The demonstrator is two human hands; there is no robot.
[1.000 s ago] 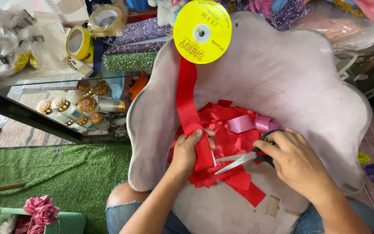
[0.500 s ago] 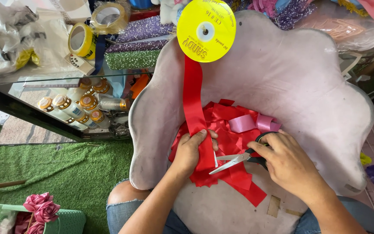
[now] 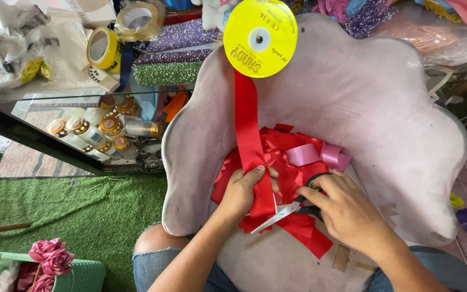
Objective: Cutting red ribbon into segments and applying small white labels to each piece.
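Head view looks down on a grey scalloped cushion (image 3: 385, 108) across the person's lap. Left hand (image 3: 244, 189) is closed, pinching a red ribbon (image 3: 248, 124) that runs from a yellow spool (image 3: 260, 37) at the far edge down to the near middle. Right hand (image 3: 347, 208) grips scissors (image 3: 283, 212), fingers curled through the handles, blades parted at the ribbon's lower end. Cut red pieces (image 3: 293, 146) and a pink loop (image 3: 320, 155) lie just beyond the hands.

Red ribbon (image 3: 248, 130) taut from yellow spool (image 3: 260, 37); scissors (image 3: 285, 212) at its end.
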